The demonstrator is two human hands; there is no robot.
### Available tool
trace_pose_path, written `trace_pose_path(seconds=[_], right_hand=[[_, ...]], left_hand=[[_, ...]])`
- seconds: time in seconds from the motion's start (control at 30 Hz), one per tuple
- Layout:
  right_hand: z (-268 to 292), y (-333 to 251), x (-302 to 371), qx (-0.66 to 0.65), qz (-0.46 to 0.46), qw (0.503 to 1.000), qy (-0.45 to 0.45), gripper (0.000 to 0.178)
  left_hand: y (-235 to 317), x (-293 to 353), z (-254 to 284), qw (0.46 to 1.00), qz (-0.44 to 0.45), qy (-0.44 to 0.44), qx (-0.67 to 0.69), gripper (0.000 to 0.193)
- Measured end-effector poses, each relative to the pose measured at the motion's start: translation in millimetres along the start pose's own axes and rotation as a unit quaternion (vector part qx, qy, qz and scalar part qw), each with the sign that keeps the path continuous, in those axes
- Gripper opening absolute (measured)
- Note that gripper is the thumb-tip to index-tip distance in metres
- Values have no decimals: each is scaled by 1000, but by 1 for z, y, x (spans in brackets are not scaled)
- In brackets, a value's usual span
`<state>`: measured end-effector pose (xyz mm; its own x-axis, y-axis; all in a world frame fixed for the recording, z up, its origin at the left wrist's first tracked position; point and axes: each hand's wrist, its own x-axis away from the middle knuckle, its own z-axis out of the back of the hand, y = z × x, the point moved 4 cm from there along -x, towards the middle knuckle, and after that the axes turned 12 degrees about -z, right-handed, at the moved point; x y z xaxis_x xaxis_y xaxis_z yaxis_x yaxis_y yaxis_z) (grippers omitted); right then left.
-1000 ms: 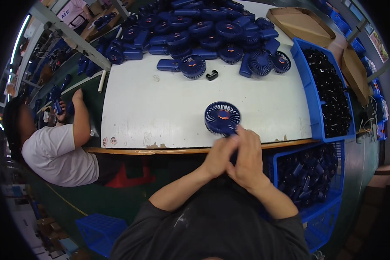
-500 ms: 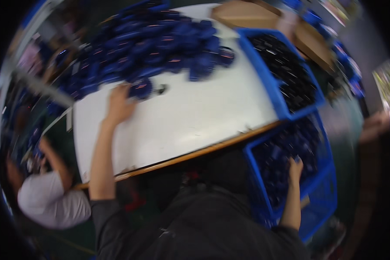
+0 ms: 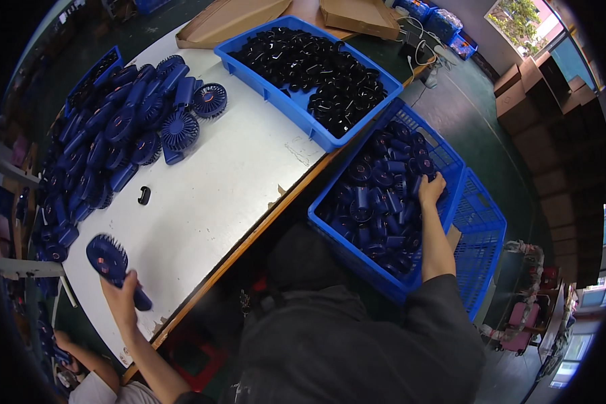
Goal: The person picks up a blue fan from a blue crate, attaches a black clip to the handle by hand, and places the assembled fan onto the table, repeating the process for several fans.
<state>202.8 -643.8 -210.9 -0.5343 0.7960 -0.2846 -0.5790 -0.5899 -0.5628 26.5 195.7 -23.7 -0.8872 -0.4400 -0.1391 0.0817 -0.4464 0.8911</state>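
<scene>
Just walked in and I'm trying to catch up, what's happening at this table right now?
A person at a white table is handling small dark blue handheld fans. The left hand grips one fan by its handle above the table's near corner. The right hand reaches into a blue crate of similar fan parts beside the table. A heap of blue fans covers the table's far side, and a blue tray holds small black parts.

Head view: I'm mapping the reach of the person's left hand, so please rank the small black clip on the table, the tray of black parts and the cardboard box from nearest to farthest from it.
From the left hand, which holds a blue fan:
1. Small black clip, alone on the white table, just above the hand.
2. Tray of black parts, across the table, upper right.
3. Cardboard box, beyond that tray at the top edge.
</scene>
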Motion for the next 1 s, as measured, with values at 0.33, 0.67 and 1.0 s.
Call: trace_pose_path(seconds=[0.33,0.67,1.0], right_hand=[[102,-280,402,-318,92,503,-798,51],[150,-339,468,-232,508,561,-611,42],[73,-512,468,-244,637,565,-464,31]], left_hand=[[45,101,-139,883,-14,93,461,81],[14,75,-153,721,186,-112,658,67],[28,90,-80,821,65,10,566,42]])
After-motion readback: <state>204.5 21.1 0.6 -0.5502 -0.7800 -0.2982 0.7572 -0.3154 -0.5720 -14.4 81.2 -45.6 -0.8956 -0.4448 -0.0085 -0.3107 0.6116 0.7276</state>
